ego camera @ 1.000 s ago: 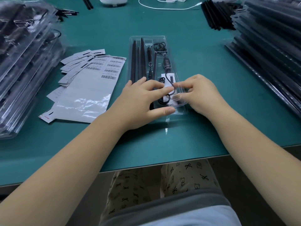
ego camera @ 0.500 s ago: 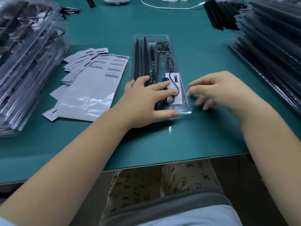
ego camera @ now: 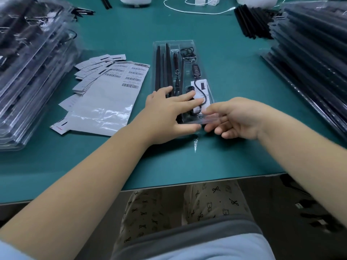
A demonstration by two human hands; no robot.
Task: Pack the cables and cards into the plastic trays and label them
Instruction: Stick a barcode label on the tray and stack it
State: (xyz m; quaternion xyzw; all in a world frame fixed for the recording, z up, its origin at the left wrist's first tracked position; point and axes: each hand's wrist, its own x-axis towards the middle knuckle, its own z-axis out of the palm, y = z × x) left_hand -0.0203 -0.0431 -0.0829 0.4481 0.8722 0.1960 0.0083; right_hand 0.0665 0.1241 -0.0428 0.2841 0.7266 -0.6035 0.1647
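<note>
while left hand (ego camera: 169, 113) presses tray (ego camera: 173, 44), right hand (ego camera: 236, 119) pinches its edge.

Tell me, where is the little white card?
The white card lies inside the clear tray at mid-table, in its near right part, under a black cable, just beyond the left hand's fingertips.

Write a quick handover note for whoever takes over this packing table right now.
Left hand: flat, fingers straight, pressing the near end of the clear plastic tray at the centre of the green table.
Right hand: fingers loosely curled at the tray's near right corner; whether it grips is unclear.
Done: black rods, black cable and white card sit in the tray.
Left: no label visible on this tray; grey barcode labels lie to its left.
Stacks of trays stand on both sides.
</note>
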